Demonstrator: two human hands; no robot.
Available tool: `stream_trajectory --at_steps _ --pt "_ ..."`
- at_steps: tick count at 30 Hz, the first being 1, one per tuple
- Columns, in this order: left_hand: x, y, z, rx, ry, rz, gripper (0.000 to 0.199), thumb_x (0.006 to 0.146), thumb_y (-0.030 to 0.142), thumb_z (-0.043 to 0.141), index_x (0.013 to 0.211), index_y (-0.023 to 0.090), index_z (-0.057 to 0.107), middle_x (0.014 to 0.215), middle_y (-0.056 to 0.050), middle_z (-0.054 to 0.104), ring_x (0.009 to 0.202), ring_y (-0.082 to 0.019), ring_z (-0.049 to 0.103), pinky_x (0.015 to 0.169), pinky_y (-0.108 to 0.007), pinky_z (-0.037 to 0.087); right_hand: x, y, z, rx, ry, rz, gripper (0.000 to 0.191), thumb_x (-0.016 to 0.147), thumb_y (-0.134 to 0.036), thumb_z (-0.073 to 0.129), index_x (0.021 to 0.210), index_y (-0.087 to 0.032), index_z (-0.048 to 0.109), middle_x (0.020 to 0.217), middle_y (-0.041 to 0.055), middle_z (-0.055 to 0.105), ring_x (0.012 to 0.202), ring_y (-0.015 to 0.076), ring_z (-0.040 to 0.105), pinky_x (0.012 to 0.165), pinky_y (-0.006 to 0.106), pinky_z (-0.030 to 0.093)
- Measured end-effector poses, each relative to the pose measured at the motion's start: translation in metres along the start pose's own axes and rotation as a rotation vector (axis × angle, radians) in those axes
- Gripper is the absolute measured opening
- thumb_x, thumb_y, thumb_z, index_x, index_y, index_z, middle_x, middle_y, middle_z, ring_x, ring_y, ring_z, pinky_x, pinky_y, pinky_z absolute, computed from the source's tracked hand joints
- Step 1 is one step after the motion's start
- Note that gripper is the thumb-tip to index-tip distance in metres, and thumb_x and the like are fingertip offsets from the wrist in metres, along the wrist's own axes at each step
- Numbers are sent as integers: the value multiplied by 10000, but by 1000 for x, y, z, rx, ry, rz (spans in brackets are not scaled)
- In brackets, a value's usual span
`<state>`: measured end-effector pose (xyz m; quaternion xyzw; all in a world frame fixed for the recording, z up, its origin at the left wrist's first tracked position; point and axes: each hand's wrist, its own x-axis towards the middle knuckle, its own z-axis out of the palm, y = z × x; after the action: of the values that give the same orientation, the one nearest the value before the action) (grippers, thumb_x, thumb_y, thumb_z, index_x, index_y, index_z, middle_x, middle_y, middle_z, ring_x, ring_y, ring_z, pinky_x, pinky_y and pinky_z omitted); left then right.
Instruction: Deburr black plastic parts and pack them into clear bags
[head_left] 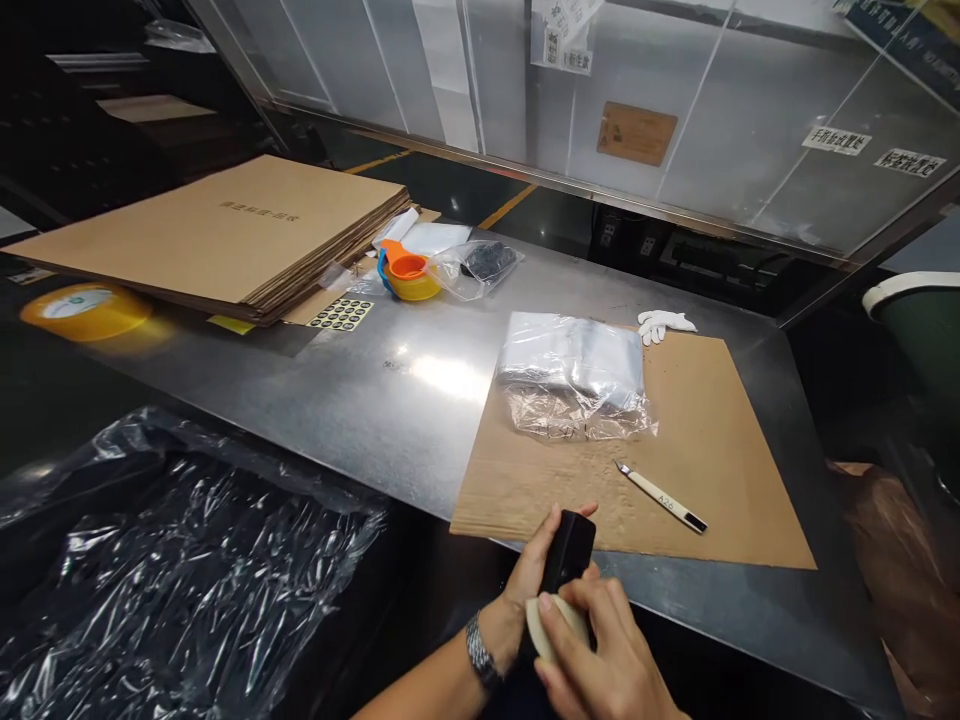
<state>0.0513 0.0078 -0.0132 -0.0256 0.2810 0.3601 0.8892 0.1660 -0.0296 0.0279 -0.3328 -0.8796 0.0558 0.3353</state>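
Observation:
My left hand (pixel 529 565) is closed around a glossy black block-shaped part (pixel 571 545), just off the front edge of the table. Pinched in my right hand (pixel 604 640) is a cream-coloured round pad (pixel 551 630), which sits against the lower end of the black part. The contact between pad and part is partly hidden by my fingers. On the cardboard sheet (pixel 720 430) beyond my hands lies a craft knife (pixel 660 497) with a pale handle marked A26. Behind it rests a stack of clear plastic bags (pixel 574 360).
A stack of flat cardboard (pixel 247 230) covers the table's left end, beside a yellow tape roll (pixel 86 312). Orange and yellow cups (pixel 411 275), a bagged black item (pixel 487 262), a sticker sheet (pixel 341 314) and a white glove (pixel 664 323) lie around. Black plastic sheeting (pixel 172 570) is at lower left.

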Motion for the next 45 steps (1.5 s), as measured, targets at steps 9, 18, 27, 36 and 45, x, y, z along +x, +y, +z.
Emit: stream_trajectory --at_steps 9,18,27,36,45 --pt "6 10 10 -308 99 50 366 851 550 392 881 238 582 538 20 449 469 -115 478 501 -236 462 -17 7 9 146 155 129 410 821 -133 466 1229 -138 504 923 127 538 780 198 537 600 331 505" --pt "-8 24 12 -305 163 120 405 899 518 291 886 207 550 594 9 464 448 -80 447 400 -150 408 -45 36 10 -23 144 44 352 823 -141 514 1174 -133 546 998 117 541 896 205 553 710 332 517" --pt "-19 8 20 219 252 248 255 748 197 680 949 159 529 608 29 562 467 -79 532 434 -166 443 -74 190 -23 -456 139 673 458 869 -453 422 998 -81 657 840 145 563 804 263 508 734 460 451" --pt "-28 3 16 154 154 191 326 717 136 678 988 185 506 892 -56 663 771 -224 659 699 -398 531 -40 135 -23 -314 -10 647 394 914 -421 359 1148 -175 559 1043 113 573 978 234 521 839 378 446" --pt "-27 9 14 -85 -130 -27 514 906 459 376 1060 26 605 950 -136 655 799 -188 635 753 -305 497 -49 138 4 -439 -156 611 306 903 -301 396 1084 -135 579 937 141 573 858 283 484 741 438 431"
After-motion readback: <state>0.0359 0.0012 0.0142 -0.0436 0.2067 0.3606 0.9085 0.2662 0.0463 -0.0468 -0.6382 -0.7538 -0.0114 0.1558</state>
